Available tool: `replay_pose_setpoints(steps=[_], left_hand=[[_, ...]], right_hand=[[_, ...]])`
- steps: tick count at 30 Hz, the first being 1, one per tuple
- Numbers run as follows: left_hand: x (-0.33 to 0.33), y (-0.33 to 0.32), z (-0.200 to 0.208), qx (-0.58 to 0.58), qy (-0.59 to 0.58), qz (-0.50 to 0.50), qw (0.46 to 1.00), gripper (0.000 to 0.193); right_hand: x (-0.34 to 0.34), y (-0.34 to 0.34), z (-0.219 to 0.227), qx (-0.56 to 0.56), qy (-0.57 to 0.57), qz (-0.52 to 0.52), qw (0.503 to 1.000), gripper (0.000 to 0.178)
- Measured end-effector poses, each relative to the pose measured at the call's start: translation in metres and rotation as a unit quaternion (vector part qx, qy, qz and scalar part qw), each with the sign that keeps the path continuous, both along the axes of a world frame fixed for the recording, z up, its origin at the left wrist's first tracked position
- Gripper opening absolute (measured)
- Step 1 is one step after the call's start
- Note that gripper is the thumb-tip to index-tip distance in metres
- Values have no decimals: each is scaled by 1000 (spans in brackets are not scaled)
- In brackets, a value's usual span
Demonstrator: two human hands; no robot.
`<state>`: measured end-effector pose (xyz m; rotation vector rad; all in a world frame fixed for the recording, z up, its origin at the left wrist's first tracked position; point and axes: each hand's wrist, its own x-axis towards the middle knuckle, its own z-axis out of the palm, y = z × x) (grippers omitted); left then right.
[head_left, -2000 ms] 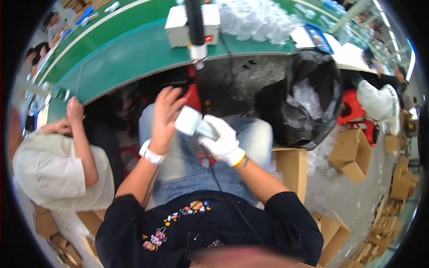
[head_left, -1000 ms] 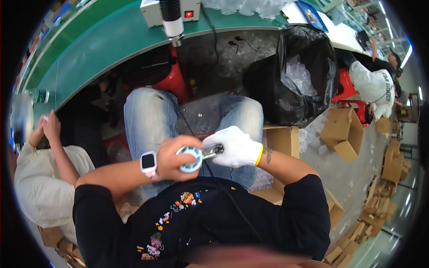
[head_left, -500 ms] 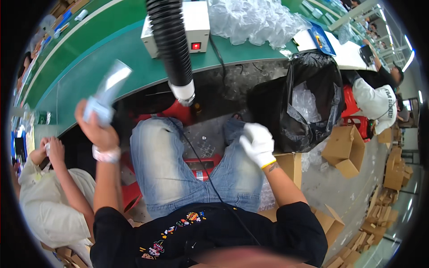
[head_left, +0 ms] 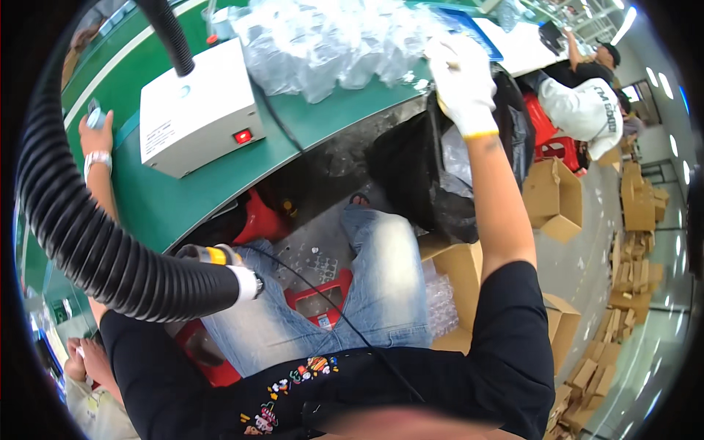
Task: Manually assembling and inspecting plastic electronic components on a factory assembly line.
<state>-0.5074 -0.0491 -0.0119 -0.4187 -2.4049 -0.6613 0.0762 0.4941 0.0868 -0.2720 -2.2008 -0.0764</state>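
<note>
A workshop floor strewn with cardboard stretches off to the right, and a green table [head_left: 158,202] curves across the upper part of the view. On it stands a white box [head_left: 198,110] with a lit red switch [head_left: 243,136], a dark cable [head_left: 275,114] running beside it toward the table's edge. A thick black ribbed hose [head_left: 88,242] sweeps down the left side and bends in toward the knees, crossing in front of the left forearm and hiding part of it. Below the table's edge, a black bag [head_left: 411,154] sits under the right forearm, near an open carton [head_left: 554,198]. A co-worker's hands show at the lower left; another person in a white top [head_left: 583,110] is farther off at the right.

The bare left hand [head_left: 96,134] is stretched out past the white box, its fingers bent around a pale blue piece [head_left: 96,117]. That piece is small and rounded, and something clear seems to rise from its top; finer detail is too small to tell. The gloved right hand [head_left: 463,84] is at the right end of a heap of clear plastic pieces [head_left: 323,48], its fingers partly curled; whether they grip anything cannot be told.
</note>
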Motion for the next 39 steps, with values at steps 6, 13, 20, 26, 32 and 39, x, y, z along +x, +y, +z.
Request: replay_pose_setpoints(steps=[6, 13, 20, 26, 32, 39], left_hand=[[210, 4, 2, -10, 64, -98, 993, 74], [515, 5, -3, 297, -177, -343, 873, 44], [581, 70, -3, 632, -504, -322, 492, 43], [563, 109, -32, 674, -506, -415, 343, 52], [562, 87, -30, 346, -348, -447, 748, 49], [547, 100, -7, 632, -600, -326, 366, 36]], right_hand=[[-18, 54, 21, -8, -276, -114, 954, 31], [53, 34, 37, -142, -71, -61, 985, 28], [95, -214, 15, -327, -79, 212, 918, 62], [56, -334, -108, -623, -47, 273, 732, 63], [88, -308, -89, -431, -352, 228, 799, 51], [136, -107, -117, -93, -397, -267, 873, 26]])
